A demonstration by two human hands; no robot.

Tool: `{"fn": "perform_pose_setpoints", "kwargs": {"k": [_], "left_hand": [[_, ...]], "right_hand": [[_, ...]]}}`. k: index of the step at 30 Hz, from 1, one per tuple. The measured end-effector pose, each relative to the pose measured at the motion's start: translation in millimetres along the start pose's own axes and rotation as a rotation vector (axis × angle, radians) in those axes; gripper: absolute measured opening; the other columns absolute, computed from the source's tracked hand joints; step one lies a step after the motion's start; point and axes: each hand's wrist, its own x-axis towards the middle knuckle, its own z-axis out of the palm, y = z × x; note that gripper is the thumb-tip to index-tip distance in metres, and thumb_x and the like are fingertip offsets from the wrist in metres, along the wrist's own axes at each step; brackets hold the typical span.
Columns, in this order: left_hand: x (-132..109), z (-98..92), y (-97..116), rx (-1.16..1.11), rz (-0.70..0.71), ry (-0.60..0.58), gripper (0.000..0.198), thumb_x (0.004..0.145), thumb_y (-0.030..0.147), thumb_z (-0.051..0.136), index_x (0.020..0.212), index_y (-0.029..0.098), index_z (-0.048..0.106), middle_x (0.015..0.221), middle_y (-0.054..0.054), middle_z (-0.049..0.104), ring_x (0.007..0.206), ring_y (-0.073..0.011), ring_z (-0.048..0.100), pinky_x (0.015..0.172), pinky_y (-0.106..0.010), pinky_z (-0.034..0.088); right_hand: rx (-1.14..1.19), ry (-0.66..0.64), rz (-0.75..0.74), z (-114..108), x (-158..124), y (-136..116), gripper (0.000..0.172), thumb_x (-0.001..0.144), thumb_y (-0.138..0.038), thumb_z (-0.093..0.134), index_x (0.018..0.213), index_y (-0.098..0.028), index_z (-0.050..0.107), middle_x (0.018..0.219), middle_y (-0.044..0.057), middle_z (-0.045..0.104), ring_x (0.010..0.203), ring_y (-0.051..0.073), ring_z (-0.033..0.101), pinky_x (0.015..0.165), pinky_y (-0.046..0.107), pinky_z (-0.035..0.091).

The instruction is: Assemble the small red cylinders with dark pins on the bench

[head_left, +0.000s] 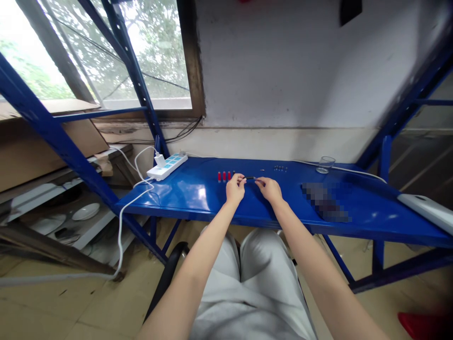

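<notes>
blk rod (pixel 249 178), red cyls (pixel 224 176), blu tbl (pixel 173 192)

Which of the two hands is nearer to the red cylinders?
Left. The left hand is just right of the red cylinders; the right hand is farther right.

The long blue tabletop (pixel 184 194) looks like smooth, glossy painted metal, the white rectangular power strip (pixel 169 166) like plastic, the clear round cup (pixel 325 165) like shiny glass, the big brown box (pixel 42 153) like matt cardboard and the pale grey trousers (pixel 247 295) like matt cloth, while the slim black rod (pixel 249 178) is too small to tell.
</notes>
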Motion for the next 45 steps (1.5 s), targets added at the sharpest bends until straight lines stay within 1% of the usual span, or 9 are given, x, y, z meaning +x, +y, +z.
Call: {"fn": "perform_pose_setpoints", "kwargs": {"k": [6, 9, 16, 21, 26, 30, 33, 36, 45], "left_hand": [[-0.1, -0.6, 3.0, -0.021, 0.018, -0.034, 0.012, 0.078, 0.019, 0.052, 0.088, 0.017, 0.060, 0.078, -0.004, 0.066, 0.069, -0.0108, 0.060, 0.069, -0.023, 0.047], [-0.1, 0.5, 2.7, -0.012, 0.002, -0.067, 0.012, 0.077, 0.020, 0.055, 0.087, 0.017, 0.062, 0.079, -0.003, 0.066, 0.067, -0.0107, 0.059, 0.067, -0.023, 0.047], [-0.1, 2.0, -0.4, -0.032, 0.001, -0.101, 0.013, 0.074, 0.019, 0.058, 0.086, 0.017, 0.063, 0.076, -0.003, 0.065, 0.063, -0.0100, 0.058, 0.065, -0.023, 0.047], [-0.1, 1.3, 0.8, -0.033, -0.005, -0.103, 0.014, 0.074, 0.018, 0.058, 0.086, 0.017, 0.063, 0.075, -0.003, 0.065, 0.063, -0.0094, 0.057, 0.065, -0.023, 0.047], [-0.6, 2.5, 2.2, -0.068, 0.008, -0.112, 0.017, 0.074, 0.020, 0.058, 0.091, 0.017, 0.061, 0.078, -0.003, 0.065, 0.062, -0.0092, 0.057, 0.065, -0.023, 0.046], [2.1, -2.4, 3.1, -0.200, -0.051, 0.023, 0.024, 0.080, 0.024, 0.050, 0.102, 0.016, 0.054, 0.083, -0.006, 0.066, 0.065, -0.0097, 0.059, 0.064, -0.022, 0.047], [6.2, -8.5, 0.8, -0.256, -0.161, 0.205, 0.019, 0.083, 0.025, 0.044, 0.095, 0.014, 0.052, 0.078, -0.005, 0.064, 0.059, -0.0083, 0.057, 0.061, -0.021, 0.046], [9.7, -11.7, -4.0, -0.307, -0.251, 0.317, 0.017, 0.083, 0.025, 0.040, 0.091, 0.014, 0.051, 0.072, -0.003, 0.061, 0.054, -0.0071, 0.054, 0.058, -0.020, 0.045], [10.7, -11.7, -4.5, -0.402, -0.299, 0.349, 0.014, 0.082, 0.022, 0.041, 0.086, 0.014, 0.052, 0.065, 0.000, 0.058, 0.049, -0.0061, 0.052, 0.055, -0.019, 0.043]], "right_hand": [[-0.112, 0.001, -0.033, -4.6, -2.4, -5.7, 0.025, 0.084, -0.029, 0.046, 0.098, -0.023, 0.066, 0.091, 0.006, 0.067, 0.079, 0.017, 0.060, 0.070, 0.027, 0.041], [-0.166, -0.003, -0.098, -5.9, -3.6, -11.3, 0.026, 0.085, -0.027, 0.045, 0.101, -0.022, 0.064, 0.088, 0.006, 0.066, 0.076, 0.017, 0.059, 0.068, 0.028, 0.038], [-0.096, 0.032, -0.175, -0.1, -3.1, -14.3, 0.033, 0.083, -0.025, 0.044, 0.114, -0.016, 0.053, 0.086, 0.008, 0.065, 0.081, 0.018, 0.059, 0.070, 0.029, 0.035], [-0.095, 0.027, -0.174, -0.1, -3.6, -15.7, 0.031, 0.082, -0.024, 0.044, 0.112, -0.016, 0.050, 0.087, 0.007, 0.066, 0.080, 0.019, 0.060, 0.070, 0.029, 0.035], [-0.164, 0.012, -0.137, 1.7, -3.2, -19.8, 0.021, 0.083, -0.023, 0.043, 0.100, -0.015, 0.052, 0.085, 0.009, 0.067, 0.075, 0.020, 0.062, 0.071, 0.031, 0.035], [-0.038, 0.023, -0.043, 8.2, 3.3, -18.7, 0.019, 0.085, -0.029, 0.044, 0.097, -0.017, 0.052, 0.085, 0.009, 0.068, 0.071, 0.019, 0.062, 0.066, 0.029, 0.038], [0.168, 0.005, 0.033, 13.7, 12.9, -16.7, 0.017, 0.079, -0.032, 0.052, 0.088, -0.019, 0.056, 0.081, 0.005, 0.067, 0.072, 0.017, 0.061, 0.062, 0.025, 0.039], [0.226, -0.060, 0.067, 18.0, 23.4, -18.4, 0.014, 0.072, -0.032, 0.059, 0.074, -0.018, 0.059, 0.074, 0.003, 0.065, 0.067, 0.015, 0.058, 0.060, 0.024, 0.039], [0.105, -0.178, 0.116, 32.6, 41.6, -36.8, 0.013, 0.070, -0.033, 0.063, 0.073, -0.020, 0.063, 0.073, 0.000, 0.064, 0.070, 0.014, 0.058, 0.061, 0.024, 0.037]]}}
